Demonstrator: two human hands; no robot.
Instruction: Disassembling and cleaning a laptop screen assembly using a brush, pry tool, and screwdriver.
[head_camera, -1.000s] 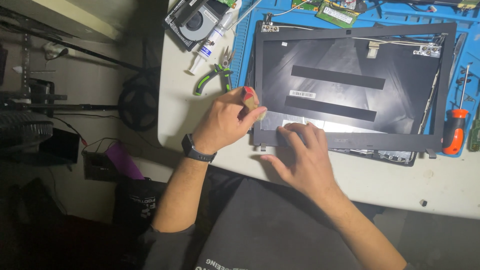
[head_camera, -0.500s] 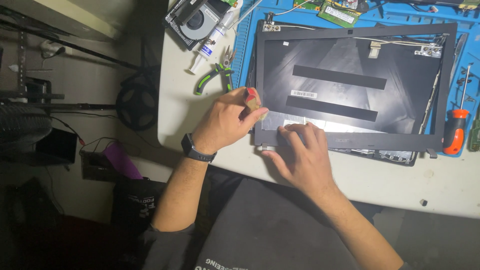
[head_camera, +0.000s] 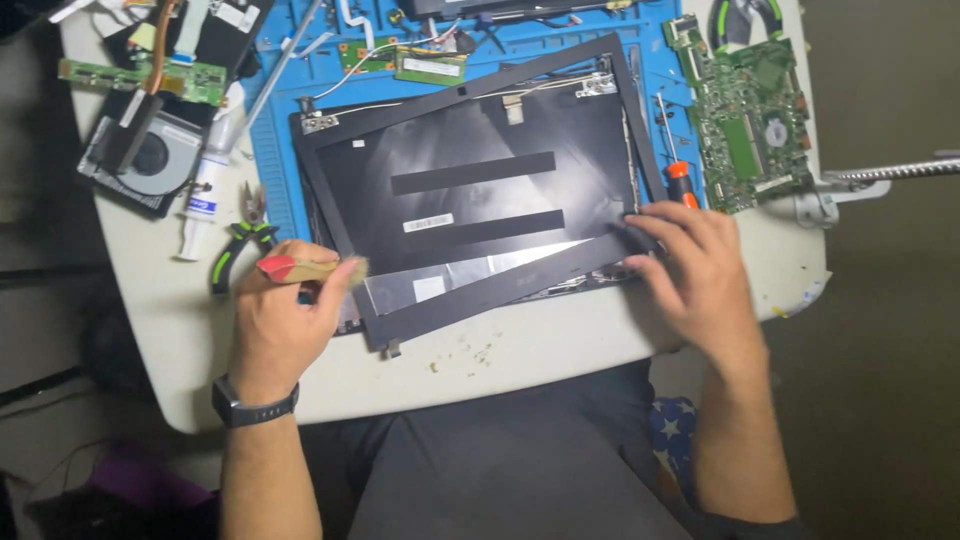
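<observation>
A black laptop lid (head_camera: 470, 190) lies open-face on a blue work mat (head_camera: 270, 150), with a thin black bezel frame (head_camera: 480, 290) sitting loosely askew over it. My left hand (head_camera: 285, 325), with a dark watch on the wrist, grips a small wooden tool with a red end (head_camera: 300, 268) at the frame's lower left corner. My right hand (head_camera: 695, 275) presses its fingertips on the frame's lower right corner. Two black strips and a silver foil patch show on the lid's inner surface.
An orange-handled screwdriver (head_camera: 678, 180) lies just above my right hand. A green circuit board (head_camera: 755, 120) sits at the right, with a cooling fan (head_camera: 150, 160), a white tube (head_camera: 205, 190) and green-handled pliers (head_camera: 235, 250) at the left. The white table's (head_camera: 500, 365) front edge is near my lap.
My right hand has slid along the frame's lower bar from near the left corner to the right corner. My left hand stays at the left corner with the tool. The view has shifted.
</observation>
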